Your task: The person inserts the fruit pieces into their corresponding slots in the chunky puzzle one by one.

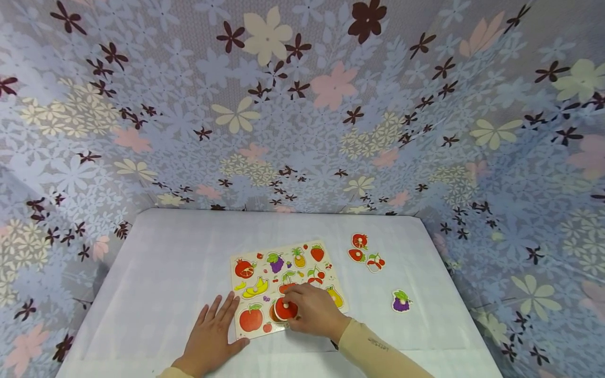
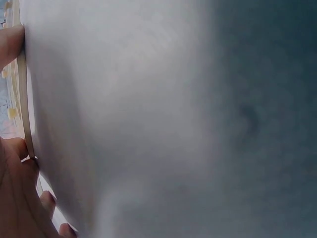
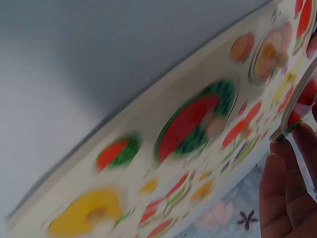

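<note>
A wooden fruit puzzle board (image 1: pixel 283 251) lies on the table, slightly turned. My right hand (image 1: pixel 317 311) pinches a round red apple puzzle piece (image 1: pixel 285 310) above the board's near part. In the right wrist view that apple piece (image 3: pixel 308 93) is tilted, with its edge toward the camera, and partly out of frame. My left hand (image 1: pixel 210 333) rests palm down at the board's left side, fingers spread and the fingertips at its edge. Knobbed watermelon (image 3: pixel 195 121) and yellow pear (image 3: pixel 91 210) pieces sit in the board. The right hand hides part of the near edge.
Right of the board lie loose pieces: a pomegranate (image 1: pixel 360 240), a strawberry (image 1: pixel 356 255), cherries (image 1: pixel 375 262) and, nearer, grapes (image 1: pixel 400 301). A flowered cloth (image 1: pixel 283 131) hangs behind and beside the white-covered table (image 1: pixel 175 252).
</note>
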A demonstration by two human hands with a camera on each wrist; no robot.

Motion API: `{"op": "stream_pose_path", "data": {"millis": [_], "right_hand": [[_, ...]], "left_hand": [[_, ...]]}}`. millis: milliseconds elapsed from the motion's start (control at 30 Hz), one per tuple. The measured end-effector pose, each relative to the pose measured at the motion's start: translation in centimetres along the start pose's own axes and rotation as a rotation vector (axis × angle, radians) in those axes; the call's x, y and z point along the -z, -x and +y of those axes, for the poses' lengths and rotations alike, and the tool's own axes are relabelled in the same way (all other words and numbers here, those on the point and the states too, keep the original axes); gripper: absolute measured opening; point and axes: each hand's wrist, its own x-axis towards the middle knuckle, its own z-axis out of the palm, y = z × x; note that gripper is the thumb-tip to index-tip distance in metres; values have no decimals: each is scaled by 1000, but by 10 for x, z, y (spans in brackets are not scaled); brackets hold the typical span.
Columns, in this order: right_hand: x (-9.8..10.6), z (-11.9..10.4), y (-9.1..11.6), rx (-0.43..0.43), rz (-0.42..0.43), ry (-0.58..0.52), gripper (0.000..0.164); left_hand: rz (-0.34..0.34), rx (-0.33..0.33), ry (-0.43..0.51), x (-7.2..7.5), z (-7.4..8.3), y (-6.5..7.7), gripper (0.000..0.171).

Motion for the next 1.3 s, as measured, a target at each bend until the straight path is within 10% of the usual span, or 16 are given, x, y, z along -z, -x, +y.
{"op": "stream_pose_path", "data": {"millis": [1300], "right_hand": [[-41, -53, -49, 133, -93, 71, 39]], "left_hand": [[-27, -8, -4, 8, 1, 0, 99]]}}
